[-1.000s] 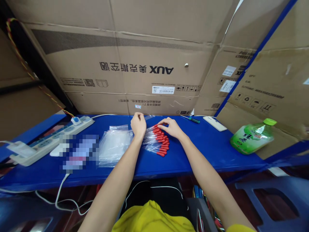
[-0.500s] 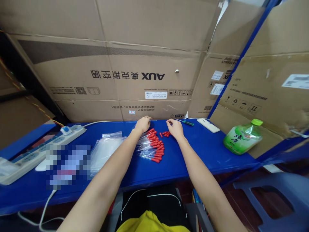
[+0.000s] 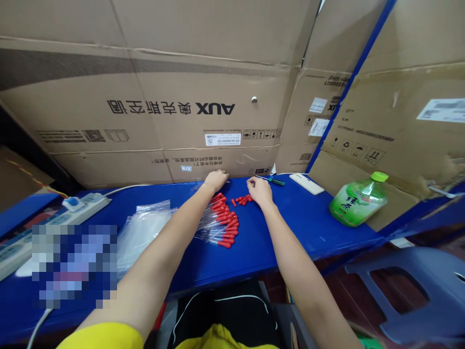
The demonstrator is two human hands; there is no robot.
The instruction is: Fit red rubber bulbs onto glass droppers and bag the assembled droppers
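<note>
A row of clear tubes with red caps lies on the blue bench. My left hand rests closed at the far end of the row, by the cardboard wall; what its fingers hold is hidden. My right hand is closed next to a few loose red caps, its fingertips pinched together near them. Whether a cap is between the fingers does not show.
A stack of clear plastic bags lies left of the tubes. A power strip sits at the far left. A green screwdriver, a white phone and a green bottle lie to the right. Cardboard boxes back the bench.
Both hands moved from the capped tubes toward the back of the bench. A few loose red caps now lie by my right hand. The view shifted left.
</note>
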